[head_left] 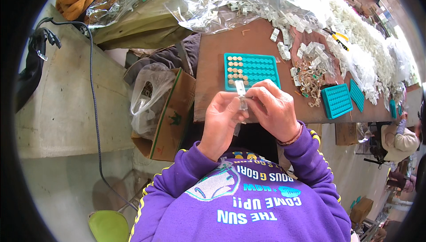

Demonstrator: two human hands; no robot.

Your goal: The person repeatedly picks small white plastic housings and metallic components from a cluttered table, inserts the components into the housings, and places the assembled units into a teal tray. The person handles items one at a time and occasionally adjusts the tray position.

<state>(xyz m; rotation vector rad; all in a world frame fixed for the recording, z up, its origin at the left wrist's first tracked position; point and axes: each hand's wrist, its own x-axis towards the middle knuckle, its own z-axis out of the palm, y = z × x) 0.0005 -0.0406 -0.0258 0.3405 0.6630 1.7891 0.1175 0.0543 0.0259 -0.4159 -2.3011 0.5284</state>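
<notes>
Close to my body, at the table's front edge, both hands meet around a small white-and-clear plastic piece. Its white upper end sticks up between the fingers; the lower part looks see-through and is partly covered. My left hand pinches it from the left, fingers closed. From the right, my right hand closes thumb and fingertips on the same piece. Just beyond lies a turquoise tray with wavy rows; several round tan pieces fill its left part.
Small white plastic pieces lie heaped at the back right, near tangled gold-coloured strips. Yellow-handled pliers rest there. More turquoise trays are stacked at right. A cardboard box with a plastic bag stands left. Other people sit at far right.
</notes>
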